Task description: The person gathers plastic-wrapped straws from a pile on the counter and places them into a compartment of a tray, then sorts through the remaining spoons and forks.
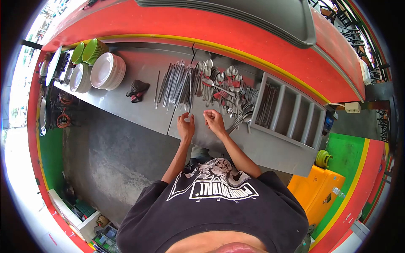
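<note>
Wrapped utensils (175,86) lie roughly parallel on the counter (270,147), presumably for access. The left hand (184,127), half-curled, is beside their near ends; grip indeterminable. The right hand (215,122), half-open, appears empty near spoons (209,63).

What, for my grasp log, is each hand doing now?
Left hand: fingers curled; grip can't be told.
Right hand: fingers bent, no held item visible.

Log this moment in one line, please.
left hand: near stick pile | right hand: near spoons | grey tray: dark sticks in one compartment
</note>
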Available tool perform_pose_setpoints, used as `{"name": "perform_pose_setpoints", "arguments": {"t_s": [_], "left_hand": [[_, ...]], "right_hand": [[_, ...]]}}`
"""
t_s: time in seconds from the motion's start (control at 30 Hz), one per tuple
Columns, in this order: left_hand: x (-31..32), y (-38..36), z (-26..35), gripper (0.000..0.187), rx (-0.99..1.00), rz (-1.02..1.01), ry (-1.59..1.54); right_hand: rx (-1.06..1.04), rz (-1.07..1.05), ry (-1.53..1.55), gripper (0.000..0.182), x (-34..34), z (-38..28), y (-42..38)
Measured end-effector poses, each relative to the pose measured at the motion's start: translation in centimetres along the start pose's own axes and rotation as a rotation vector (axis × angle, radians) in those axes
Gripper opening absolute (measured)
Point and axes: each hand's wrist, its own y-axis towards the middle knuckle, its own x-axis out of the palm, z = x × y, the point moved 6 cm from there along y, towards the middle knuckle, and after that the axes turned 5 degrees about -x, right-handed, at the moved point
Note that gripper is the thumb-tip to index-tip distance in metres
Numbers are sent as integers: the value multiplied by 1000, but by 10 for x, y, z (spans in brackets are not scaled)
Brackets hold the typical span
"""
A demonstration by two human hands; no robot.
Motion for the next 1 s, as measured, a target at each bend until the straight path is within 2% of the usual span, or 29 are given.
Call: {"name": "perform_pose_setpoints", "arguments": {"t_s": [0.13,0.23,0.43,0.73,0.83,1.0], "left_hand": [[4,23,-27,30,40,-31,64],[12,33,-42,29,2,-106,43],[13,47,-46,18,5,-184,67],[10,54,-47,16,66,-332,-78],[-4,52,-36,18,-14,-458,-194],[-7,55,-26,20,-19,-502,-334]], "right_hand": [[3,18,-50,30,40,18,24],[104,34,-1,35,64,38,42],[190,66,-33,33,77,50,63],[125,97,-27,22,79,54,64],[75,88,33,23,80,45,55],[36,95,60,24,76,28,36]]}}
